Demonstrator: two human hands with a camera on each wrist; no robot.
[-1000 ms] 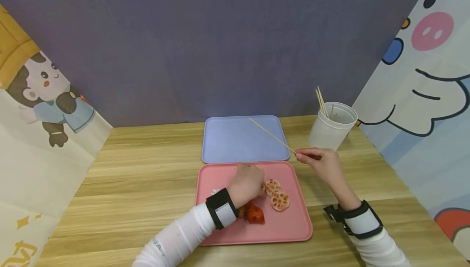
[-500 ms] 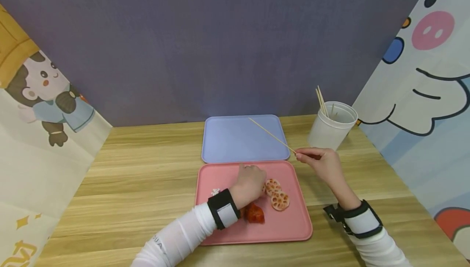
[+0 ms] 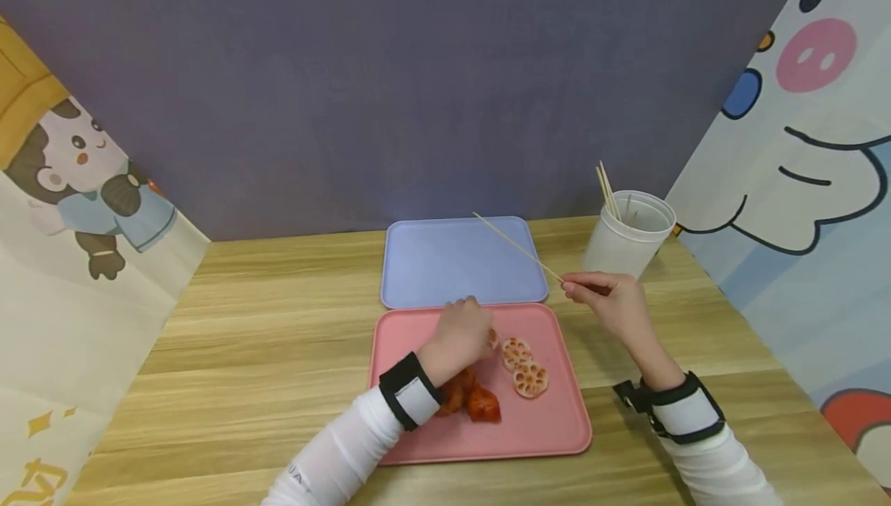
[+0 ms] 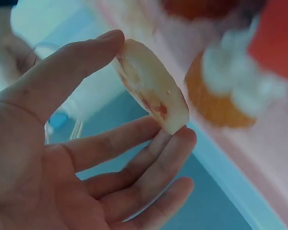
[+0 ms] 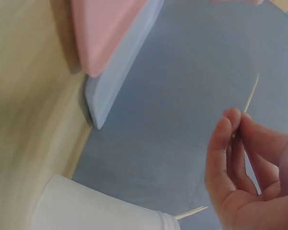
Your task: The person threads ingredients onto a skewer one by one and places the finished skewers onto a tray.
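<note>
My left hand is over the pink tray. In the left wrist view it pinches a lotus root slice on edge between thumb and fingers. Two browned lotus root slices lie on the tray's right side, and glossy red-orange food pieces sit near its middle. Part of the tray is hidden under my left hand and wrist. To the right of the trays, my right hand pinches one end of a thin bamboo skewer, whose other end points up and left over the blue tray.
A pale blue tray lies just behind the pink one. At the back right stands a white bucket with several skewers leaning in it. A dark grey wall rises behind the wooden table.
My left hand has moved slightly up and left, carrying the lotus root slice. The right hand and skewer have shifted up a little.
</note>
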